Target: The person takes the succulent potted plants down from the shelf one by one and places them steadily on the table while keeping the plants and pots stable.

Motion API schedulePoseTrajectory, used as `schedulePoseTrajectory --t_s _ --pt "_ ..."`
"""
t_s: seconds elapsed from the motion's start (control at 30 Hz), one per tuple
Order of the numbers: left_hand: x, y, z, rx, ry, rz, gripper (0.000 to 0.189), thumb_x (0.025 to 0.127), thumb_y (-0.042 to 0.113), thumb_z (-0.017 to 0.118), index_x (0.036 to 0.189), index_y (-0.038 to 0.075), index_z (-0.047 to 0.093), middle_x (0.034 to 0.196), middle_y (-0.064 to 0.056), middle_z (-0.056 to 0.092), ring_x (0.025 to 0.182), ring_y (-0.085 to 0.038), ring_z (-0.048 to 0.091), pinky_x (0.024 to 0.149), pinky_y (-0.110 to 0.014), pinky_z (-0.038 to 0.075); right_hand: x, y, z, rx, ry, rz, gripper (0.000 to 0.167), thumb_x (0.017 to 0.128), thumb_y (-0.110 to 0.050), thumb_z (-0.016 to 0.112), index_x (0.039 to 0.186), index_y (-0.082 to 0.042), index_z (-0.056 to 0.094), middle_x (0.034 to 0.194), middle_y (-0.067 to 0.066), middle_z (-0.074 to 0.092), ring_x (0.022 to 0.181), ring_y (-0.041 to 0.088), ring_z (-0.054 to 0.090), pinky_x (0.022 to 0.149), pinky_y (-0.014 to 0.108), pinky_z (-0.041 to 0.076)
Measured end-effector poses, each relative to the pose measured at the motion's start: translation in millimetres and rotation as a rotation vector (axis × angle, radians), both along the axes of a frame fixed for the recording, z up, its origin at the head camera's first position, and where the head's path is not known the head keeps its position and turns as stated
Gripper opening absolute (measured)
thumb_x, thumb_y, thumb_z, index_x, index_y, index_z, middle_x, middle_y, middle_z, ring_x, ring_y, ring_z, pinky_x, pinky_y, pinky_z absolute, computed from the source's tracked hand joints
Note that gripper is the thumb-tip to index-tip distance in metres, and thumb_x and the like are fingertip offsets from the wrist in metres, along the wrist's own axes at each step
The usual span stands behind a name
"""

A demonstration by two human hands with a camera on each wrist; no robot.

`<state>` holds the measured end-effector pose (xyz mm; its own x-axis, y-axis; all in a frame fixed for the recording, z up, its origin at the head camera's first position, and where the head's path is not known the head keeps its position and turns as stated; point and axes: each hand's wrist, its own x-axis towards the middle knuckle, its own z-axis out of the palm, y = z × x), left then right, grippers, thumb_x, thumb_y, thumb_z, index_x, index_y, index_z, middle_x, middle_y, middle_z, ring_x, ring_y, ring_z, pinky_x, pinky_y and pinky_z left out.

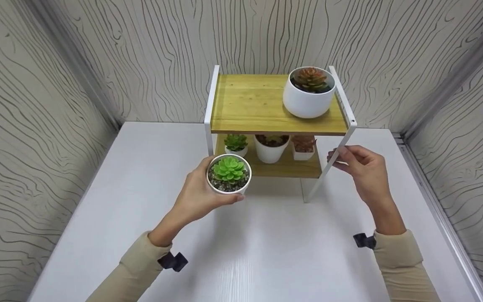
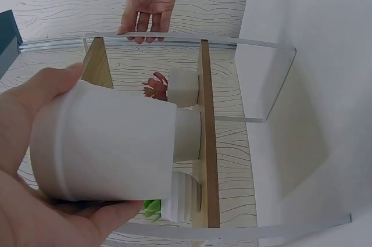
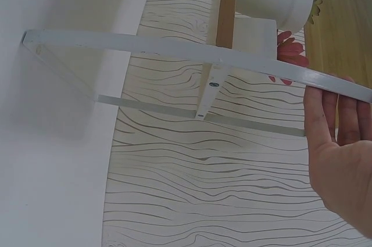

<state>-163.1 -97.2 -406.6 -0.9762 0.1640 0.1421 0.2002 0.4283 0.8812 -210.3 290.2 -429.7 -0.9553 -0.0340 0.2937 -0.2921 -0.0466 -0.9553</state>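
My left hand (image 1: 195, 191) grips a white round pot with a green succulent (image 1: 229, 173), held in the air before the shelf's left front. In the left wrist view, thumb and fingers wrap the white pot (image 2: 116, 142), seen from its side. My right hand (image 1: 365, 170) pinches the front right leg (image 1: 328, 165) of a two-tier shelf with wooden boards (image 1: 250, 100) and a white frame. The right wrist view shows the fingers (image 3: 317, 113) against that white metal bar (image 3: 256, 61). The held pot partly covers the lower board's left end.
A large white pot with a reddish succulent (image 1: 308, 98) stands on the upper board's right side. On the lower board are a small green succulent (image 1: 236, 142), a white pot (image 1: 271, 152) in the middle and a square pot with a red plant (image 1: 303, 149). Patterned walls enclose the white table (image 1: 149, 167).
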Motion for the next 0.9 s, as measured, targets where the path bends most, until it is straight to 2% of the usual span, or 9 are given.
schedulePoseTrajectory --t_s 0.37,0.6,0.9 --pt "1.1 -10.4 -5.4 0.013 -0.019 0.026 0.096 0.055 0.037 0.093 0.137 0.019 0.045 0.124 0.007 0.061 0.116 -0.012 0.059 0.098 -0.039 0.052 -1.3 -2 0.5 -0.008 -0.002 -0.002 0.030 0.094 -0.010 0.060 0.111 0.015 0.060 0.098 0.007 0.075 0.098 0.021 0.073 0.086 0.032 0.058" --pt "3.0 -15.9 -8.9 0.042 -0.027 0.027 0.094 0.055 0.038 0.094 0.135 0.020 0.047 0.124 0.006 0.061 0.116 -0.013 0.059 0.098 -0.039 0.052 -0.9 -2 0.5 -0.001 -0.009 -0.005 0.031 0.094 -0.011 0.060 0.112 0.014 0.061 0.098 0.007 0.075 0.098 0.020 0.073 0.086 0.031 0.058" --pt "3.5 -23.4 -13.5 0.034 -0.029 0.053 0.093 0.055 0.040 0.093 0.134 0.022 0.047 0.125 0.007 0.060 0.118 -0.013 0.058 0.099 -0.039 0.052 0.1 -2 0.8 0.001 -0.008 -0.008 0.033 0.095 -0.011 0.060 0.112 0.016 0.059 0.098 0.006 0.074 0.097 0.017 0.073 0.086 0.031 0.058"
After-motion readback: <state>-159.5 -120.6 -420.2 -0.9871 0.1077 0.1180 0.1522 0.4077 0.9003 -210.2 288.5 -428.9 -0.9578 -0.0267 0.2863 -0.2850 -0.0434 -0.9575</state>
